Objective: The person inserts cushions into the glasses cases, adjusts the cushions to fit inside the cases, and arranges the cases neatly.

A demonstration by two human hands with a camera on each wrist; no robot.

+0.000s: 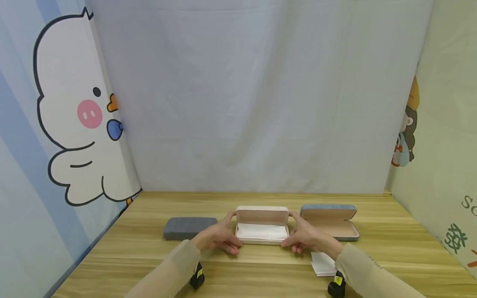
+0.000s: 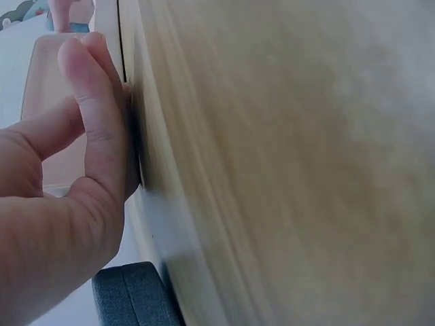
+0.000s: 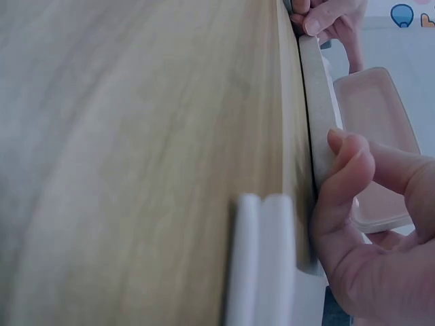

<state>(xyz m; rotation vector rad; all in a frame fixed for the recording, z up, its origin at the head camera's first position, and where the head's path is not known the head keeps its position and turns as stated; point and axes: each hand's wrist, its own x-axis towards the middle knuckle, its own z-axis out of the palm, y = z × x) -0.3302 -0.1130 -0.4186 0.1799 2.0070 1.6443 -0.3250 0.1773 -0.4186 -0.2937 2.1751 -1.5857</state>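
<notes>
A cream glasses case stands open mid-table, its lid raised at the back and a folded white cloth lying in its base. At its left end my left hand grips it, thumb near the front corner and a finger reaching up by the lid. The right hand holds the opposite end in much the same way. The right wrist view shows the case's front wall down on the wood, with the right thumb against it. In the left wrist view, the left hand hides much of the case.
Left of the hands lies a closed dark grey glasses case. To the right, a blue-grey glasses case stands open. A folded white cloth lies on the wooden table below the right wrist. Fabric curtains surround the table.
</notes>
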